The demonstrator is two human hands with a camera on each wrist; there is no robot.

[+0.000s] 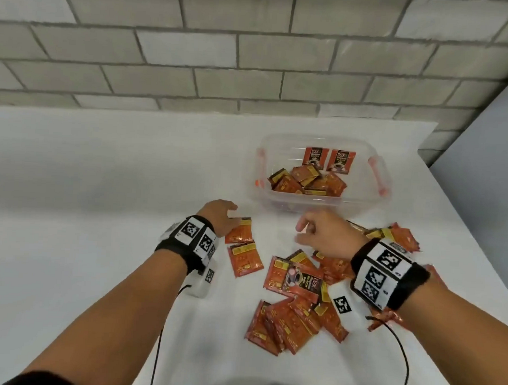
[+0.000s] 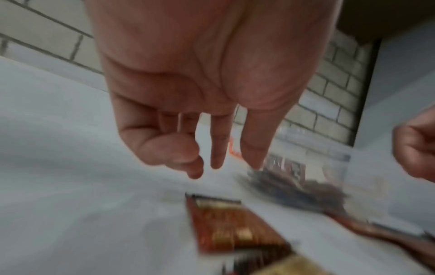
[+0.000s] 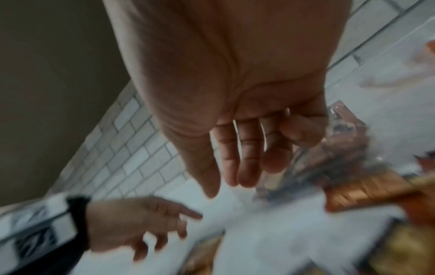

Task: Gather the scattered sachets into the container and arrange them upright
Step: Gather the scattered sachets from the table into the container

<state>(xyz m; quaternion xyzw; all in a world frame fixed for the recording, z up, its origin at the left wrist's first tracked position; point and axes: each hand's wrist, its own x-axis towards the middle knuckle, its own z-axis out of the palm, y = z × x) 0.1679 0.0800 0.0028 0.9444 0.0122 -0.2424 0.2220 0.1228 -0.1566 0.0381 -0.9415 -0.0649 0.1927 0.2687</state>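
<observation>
A clear plastic container [image 1: 320,203] with orange handles stands at the back right of the white table. Two sachets stand upright against its far wall and several lie flat in it [image 1: 306,180]. Orange sachets lie scattered on the table in front of it [image 1: 295,282]. My left hand [image 1: 220,215] hovers empty over a sachet [image 1: 240,230], its fingers relaxed [image 2: 217,148]. That sachet [image 2: 233,227] lies flat just below the fingers. My right hand [image 1: 318,231] hangs empty above the pile, fingers loosely curled [image 3: 249,160].
A grey brick wall [image 1: 225,49] runs behind the table. The table's right edge [image 1: 463,221] lies close to the container. More sachets [image 1: 397,235] lie under and beyond my right wrist. Cables [image 1: 400,347] trail from both wristbands.
</observation>
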